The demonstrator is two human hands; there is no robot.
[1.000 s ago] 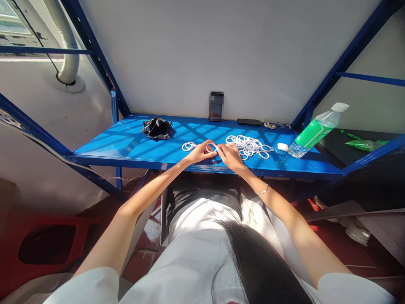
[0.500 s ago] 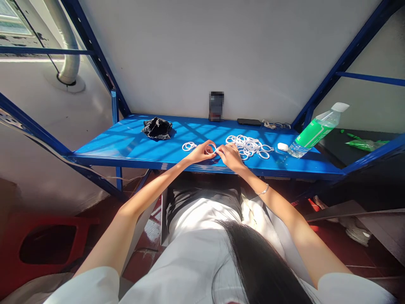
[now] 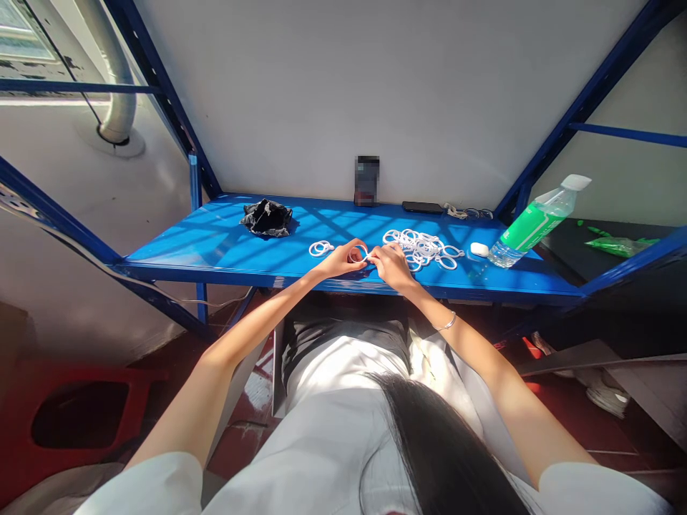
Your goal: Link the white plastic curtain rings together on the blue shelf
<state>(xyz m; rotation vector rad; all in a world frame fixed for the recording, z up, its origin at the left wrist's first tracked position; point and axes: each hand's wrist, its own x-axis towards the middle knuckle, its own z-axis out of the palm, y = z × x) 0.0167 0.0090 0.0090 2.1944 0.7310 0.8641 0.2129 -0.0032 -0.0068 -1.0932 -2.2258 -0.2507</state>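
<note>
Over the front of the blue table, my left hand is closed on a white ring. My right hand pinches the same ring at its right side, so the two hands almost meet. Part of the ring is hidden by the fingers. Just beyond my right hand lies a loose pile of white rings. To the left of my left hand, a few more white rings rest on the tabletop.
On the blue table are a crumpled black plastic bag, an upright phone, a flat black device, a cable, a small white case and a green-labelled water bottle. Blue metal posts frame both sides.
My fingers have shifted very slightly around the white ring, and more of its loop shows between the hands. Everything else on the table stays put.
</note>
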